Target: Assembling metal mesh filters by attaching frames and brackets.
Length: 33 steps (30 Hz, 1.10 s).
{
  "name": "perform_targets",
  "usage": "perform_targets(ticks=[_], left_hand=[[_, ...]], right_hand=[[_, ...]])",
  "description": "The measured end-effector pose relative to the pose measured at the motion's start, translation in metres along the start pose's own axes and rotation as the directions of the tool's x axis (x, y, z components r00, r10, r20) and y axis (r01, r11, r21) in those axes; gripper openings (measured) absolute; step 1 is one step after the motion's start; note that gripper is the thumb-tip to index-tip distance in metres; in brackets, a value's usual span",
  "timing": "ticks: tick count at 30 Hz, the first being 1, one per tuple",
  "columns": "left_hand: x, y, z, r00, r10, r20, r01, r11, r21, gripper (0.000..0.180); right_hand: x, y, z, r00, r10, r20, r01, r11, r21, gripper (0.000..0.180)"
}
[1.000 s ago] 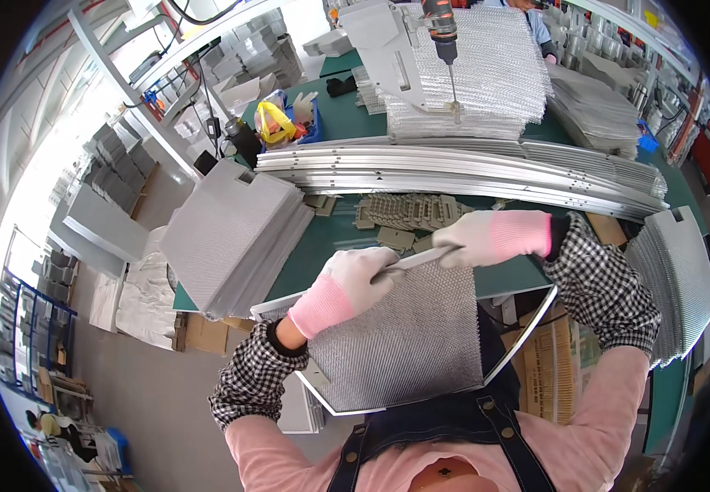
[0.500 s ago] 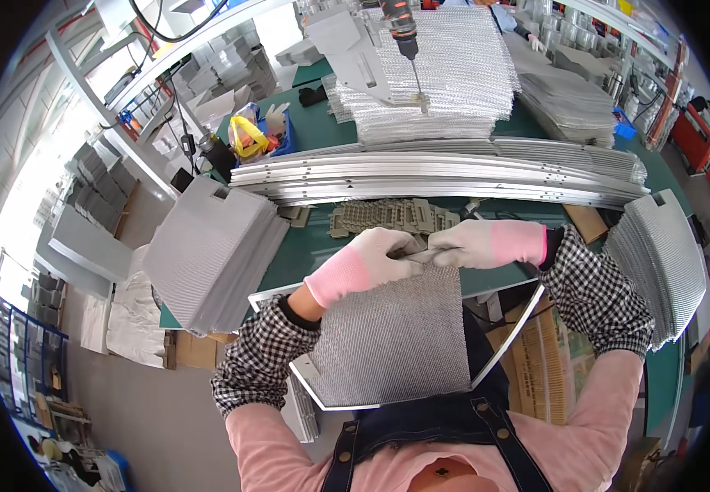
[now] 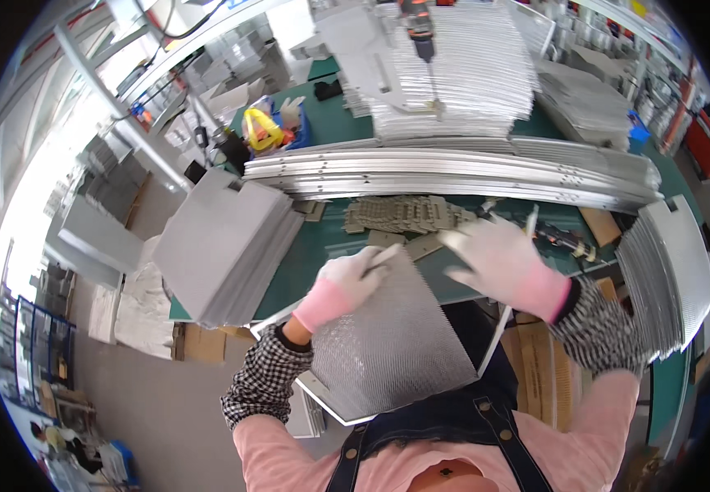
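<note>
A silvery mesh sheet (image 3: pixel 388 344) slants up from my lap, with a thin white metal frame strip (image 3: pixel 493 343) around its lower sides. My left hand (image 3: pixel 342 289), in a white and pink glove, grips the sheet's upper left edge. Whether a small piece also sits under its fingertips I cannot make out. Apart from the sheet, my right hand (image 3: pixel 498 261) hovers over the table with its fingers spread, somewhat blurred. Just beyond the hands lies a row of beige-grey notched pieces (image 3: pixel 404 215), with a loose flat piece (image 3: pixel 423 246) nearer the sheet.
Long aluminium strips (image 3: pixel 453 174) run across the green table. Mesh sheet stacks stand left (image 3: pixel 215 246) and right (image 3: pixel 676 271). A power screwdriver (image 3: pixel 419 37) hangs above a far stack. A black tool (image 3: pixel 566 241) lies past my right hand. A blue bin (image 3: pixel 299 129) sits far left.
Both hands were together at the sheet's top edge. My right hand has let go and moved right, its fingers opening. My left hand stays on the sheet, whose upper edge now tilts left.
</note>
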<state>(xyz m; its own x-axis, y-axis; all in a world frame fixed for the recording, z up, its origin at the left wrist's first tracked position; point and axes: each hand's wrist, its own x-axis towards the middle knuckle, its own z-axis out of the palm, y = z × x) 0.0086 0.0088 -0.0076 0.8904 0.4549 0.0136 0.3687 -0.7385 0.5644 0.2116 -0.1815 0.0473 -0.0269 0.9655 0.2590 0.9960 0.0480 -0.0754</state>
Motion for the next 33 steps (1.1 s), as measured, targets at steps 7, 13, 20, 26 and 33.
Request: perform_targets(ticks=[7,13,20,26,33], left_hand=[[-0.074,-0.071,-0.035,0.924,-0.329,-0.197,0.218,0.872,-0.438,0.025],[-0.113,-0.045,-0.089,0.675,-0.396,-0.623,0.129,0.894,-0.429,0.024],[-0.128,-0.093,0.063,0.593,-0.602,-0.535,0.034,0.682,-0.73,0.042],[-0.055,-0.027,0.07,0.37,-0.226,-0.901,-0.188,0.932,-0.311,0.07],[0.064,0.074,-0.026,0.74,0.634,-0.226,-0.386,0.675,0.629,0.039]], right_hand=[[-0.138,-0.035,0.156,0.713,0.211,0.669,-0.699,0.288,0.654,0.05],[-0.031,-0.057,0.125,0.902,0.426,0.064,-0.157,0.186,0.97,0.03],[0.02,0.019,0.036,0.915,0.401,-0.052,-0.07,0.284,0.956,0.017],[0.008,0.062,0.055,0.876,0.457,0.155,-0.303,0.272,0.913,0.044],[0.022,0.041,0.038,0.898,0.422,0.122,-0.255,0.273,0.928,0.03]])
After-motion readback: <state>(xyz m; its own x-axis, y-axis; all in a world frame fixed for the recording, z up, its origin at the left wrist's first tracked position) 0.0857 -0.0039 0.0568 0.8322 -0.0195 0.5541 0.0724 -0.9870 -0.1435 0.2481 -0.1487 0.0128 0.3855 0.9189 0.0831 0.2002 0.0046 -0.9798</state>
